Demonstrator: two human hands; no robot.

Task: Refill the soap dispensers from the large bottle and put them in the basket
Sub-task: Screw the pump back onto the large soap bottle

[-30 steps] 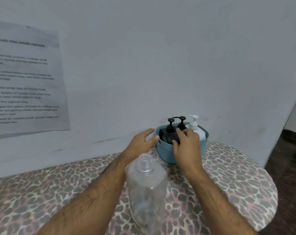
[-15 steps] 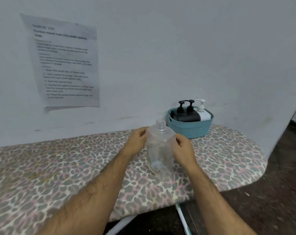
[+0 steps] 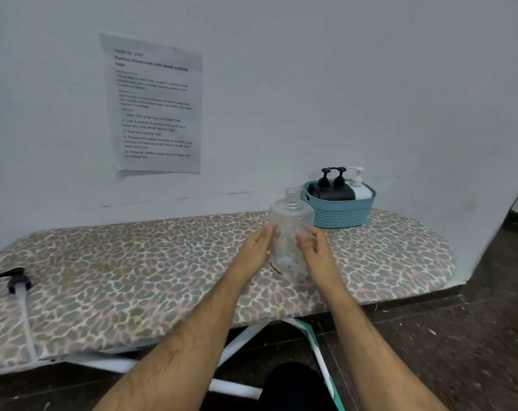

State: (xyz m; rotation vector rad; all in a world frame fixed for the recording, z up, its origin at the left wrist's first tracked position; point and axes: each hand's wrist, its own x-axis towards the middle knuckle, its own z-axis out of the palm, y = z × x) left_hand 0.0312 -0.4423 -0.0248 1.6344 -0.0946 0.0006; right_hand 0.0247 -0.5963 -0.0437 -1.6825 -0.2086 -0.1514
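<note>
We see both hands at the clear bottle (image 3: 289, 232) standing on the table (image 3: 133, 277): left hand (image 3: 256, 250) touches its side with straight fingers, right hand (image 3: 315, 250) is relaxed beside it. Behind, the basket (image 3: 339, 216) holds three dispensers (image 3: 339, 188).

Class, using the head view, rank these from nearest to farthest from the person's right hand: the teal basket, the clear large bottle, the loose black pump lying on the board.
1. Clear large bottle: right beside the right hand, at its fingertips.
2. Teal basket: behind, by the wall, slightly right.
3. Loose black pump: far left end of the board.
</note>
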